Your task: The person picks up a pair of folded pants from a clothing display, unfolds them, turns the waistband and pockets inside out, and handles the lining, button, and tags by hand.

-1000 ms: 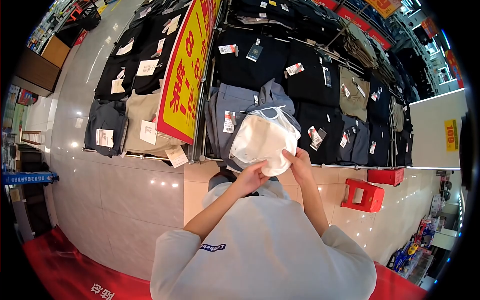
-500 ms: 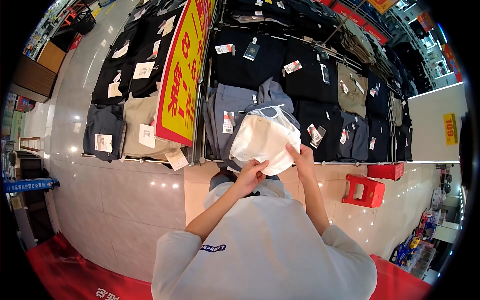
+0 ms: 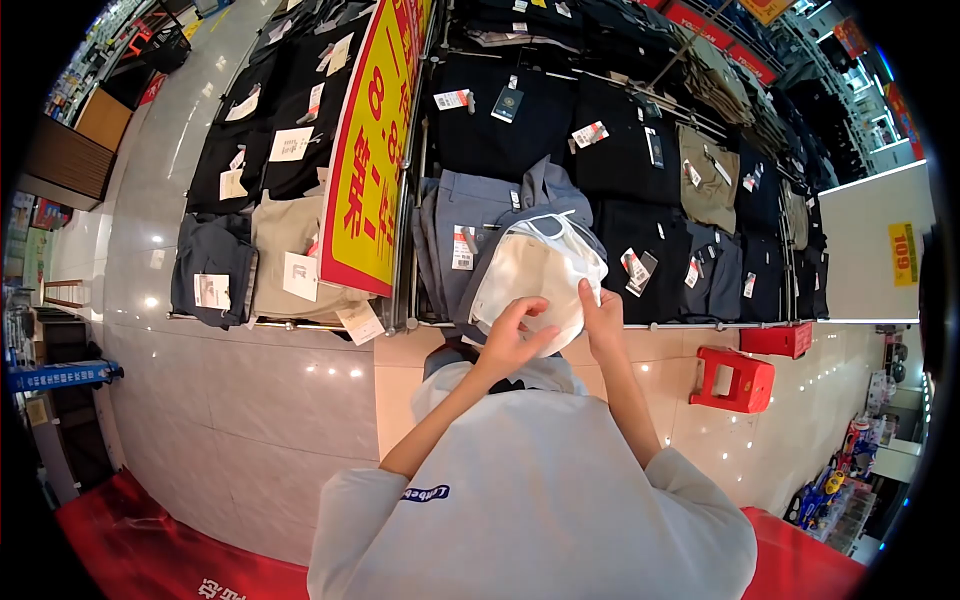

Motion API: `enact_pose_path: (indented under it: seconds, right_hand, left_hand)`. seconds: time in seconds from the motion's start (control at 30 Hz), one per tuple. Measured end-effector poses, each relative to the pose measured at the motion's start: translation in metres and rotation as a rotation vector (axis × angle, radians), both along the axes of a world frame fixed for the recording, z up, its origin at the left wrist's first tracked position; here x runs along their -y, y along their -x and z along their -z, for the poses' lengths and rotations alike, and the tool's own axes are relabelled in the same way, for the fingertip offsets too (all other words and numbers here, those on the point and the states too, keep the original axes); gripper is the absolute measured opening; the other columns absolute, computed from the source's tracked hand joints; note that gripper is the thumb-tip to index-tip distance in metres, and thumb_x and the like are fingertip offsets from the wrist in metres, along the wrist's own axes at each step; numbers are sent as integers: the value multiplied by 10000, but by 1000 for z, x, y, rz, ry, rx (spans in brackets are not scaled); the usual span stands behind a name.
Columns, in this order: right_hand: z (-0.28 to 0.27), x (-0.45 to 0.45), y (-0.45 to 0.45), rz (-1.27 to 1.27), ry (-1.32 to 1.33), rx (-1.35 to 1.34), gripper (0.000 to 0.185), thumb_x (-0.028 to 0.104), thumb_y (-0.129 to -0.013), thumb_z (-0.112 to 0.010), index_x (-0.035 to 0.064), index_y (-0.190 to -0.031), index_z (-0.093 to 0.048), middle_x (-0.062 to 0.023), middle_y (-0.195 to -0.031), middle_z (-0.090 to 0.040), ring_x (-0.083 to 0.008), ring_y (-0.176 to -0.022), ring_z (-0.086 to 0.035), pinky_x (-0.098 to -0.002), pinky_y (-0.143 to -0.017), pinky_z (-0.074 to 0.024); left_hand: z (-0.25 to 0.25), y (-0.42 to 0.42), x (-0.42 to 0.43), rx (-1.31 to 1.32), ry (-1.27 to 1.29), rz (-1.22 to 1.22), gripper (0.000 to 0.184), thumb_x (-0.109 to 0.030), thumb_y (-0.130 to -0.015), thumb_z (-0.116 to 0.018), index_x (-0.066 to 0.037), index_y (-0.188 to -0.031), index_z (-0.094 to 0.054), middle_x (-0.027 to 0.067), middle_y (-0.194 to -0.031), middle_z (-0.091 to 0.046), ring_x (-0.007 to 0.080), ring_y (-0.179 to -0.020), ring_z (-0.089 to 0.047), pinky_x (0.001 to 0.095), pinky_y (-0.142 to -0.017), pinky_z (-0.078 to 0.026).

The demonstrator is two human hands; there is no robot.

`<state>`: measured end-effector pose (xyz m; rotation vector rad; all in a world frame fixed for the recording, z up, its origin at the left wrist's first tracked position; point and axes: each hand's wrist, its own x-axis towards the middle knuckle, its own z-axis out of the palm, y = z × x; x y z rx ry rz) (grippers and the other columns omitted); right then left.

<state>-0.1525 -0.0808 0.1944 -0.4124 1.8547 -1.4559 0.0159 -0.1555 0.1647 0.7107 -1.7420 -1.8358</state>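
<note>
A rounded piece of white cloth [image 3: 535,275] with a grey outer edge and thin white cords at its top is in front of me; its exact kind is unclear. My right hand [image 3: 603,322] grips its right side, thumb on top and fingers hidden behind. Over its lower left part is my left hand [image 3: 512,338], thumb and fingers apart, holding nothing visible. Just behind the cloth lie folded grey trousers [image 3: 465,200] with a white and red price tag [image 3: 463,248].
Racks of folded black trousers [image 3: 625,165] and beige trousers [image 3: 708,175] with tags stretch ahead. A yellow and red sign [image 3: 370,150] stands upright on the left. On the floor to the right is a red stool [image 3: 735,380]. Red cloth [image 3: 180,545] lies behind me.
My left hand has loosened its pinch on the lower edge of the white cloth and spread its fingers. The right hand keeps its hold. The cloth tilts a little, showing more grey edge.
</note>
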Motion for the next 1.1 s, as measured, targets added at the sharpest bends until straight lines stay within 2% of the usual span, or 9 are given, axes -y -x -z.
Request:
enact_pose_path:
  seconds: [0.1,0.33,0.63,0.7,0.8,0.9,1.0,1.03,1.1]
  right_hand:
    - [11,0,-4,-62,-17,-19,416,367,-964,-667,-2,-773,-689,15,-687,-628,-35,-611,-488,-240,-541,-380]
    - [11,6,-4,-11,-7,-81,465,414,-963,-664,-2,-756,-669,14,-675,-611,-40,-624,-481,-248,-552,-375]
    - [13,-1,-3,26,45,-63,426,361,-963,-681,-4,-744,-660,37,-706,-608,-31,-659,-463,-247,-571,-366]
    - [9,-2,-5,24,74,-56,418,349,-961,-687,-2,-735,-663,38,-704,-612,-29,-665,-459,-243,-571,-360]
    - [27,-16,14,-161,33,-142,445,396,-991,-623,-9,-823,-697,-19,-791,-675,-63,-729,-571,-249,-640,-451]
    - [20,-10,6,-6,239,309,462,431,-1024,-533,-7,-1050,-679,-87,-1019,-701,-134,-912,-664,-293,-782,-531]
    - [4,-1,-3,54,173,557,488,434,-1028,-502,7,-1252,-579,-116,-1229,-639,-198,-1094,-650,-359,-904,-543]
    - [9,-4,-3,-45,155,593,480,374,-1007,-564,30,-1337,-510,-97,-1283,-607,-194,-1117,-631,-361,-905,-540]
    - [19,-11,-8,-98,78,638,462,314,-988,-603,37,-1346,-511,-92,-1271,-614,-201,-1119,-631,-363,-909,-547]
  left_hand:
    - [-14,8,2,6,74,42,413,-185,-846,-772,-62,-1197,-592,56,-1193,-623,158,-1069,-590,306,-820,-468]
    - [-9,10,10,-10,-11,-39,115,-84,-869,-728,-8,-935,-673,67,-825,-698,160,-715,-635,277,-660,-487]
    - [-19,10,15,-53,55,-147,96,-68,-877,-720,3,-927,-680,54,-864,-714,105,-717,-629,243,-655,-491]
    - [-23,9,14,-17,47,-191,100,-73,-875,-721,2,-919,-672,71,-844,-700,132,-695,-623,260,-638,-486]
    - [-30,9,13,20,55,-244,103,-77,-885,-711,1,-925,-658,87,-836,-688,152,-679,-615,275,-627,-486]
    - [-31,12,9,10,75,-309,99,-75,-903,-692,0,-939,-639,104,-828,-677,166,-669,-607,289,-625,-492]
    - [-32,16,7,-14,121,-282,98,-76,-913,-685,-3,-957,-637,101,-837,-684,153,-691,-627,287,-648,-508]
    - [-33,16,6,-21,140,-255,99,-76,-914,-685,-4,-964,-640,97,-843,-689,143,-704,-638,283,-660,-514]
    - [-36,18,5,-62,246,-191,76,-46,-897,-682,-3,-944,-640,104,-837,-657,196,-697,-633,294,-655,-507]
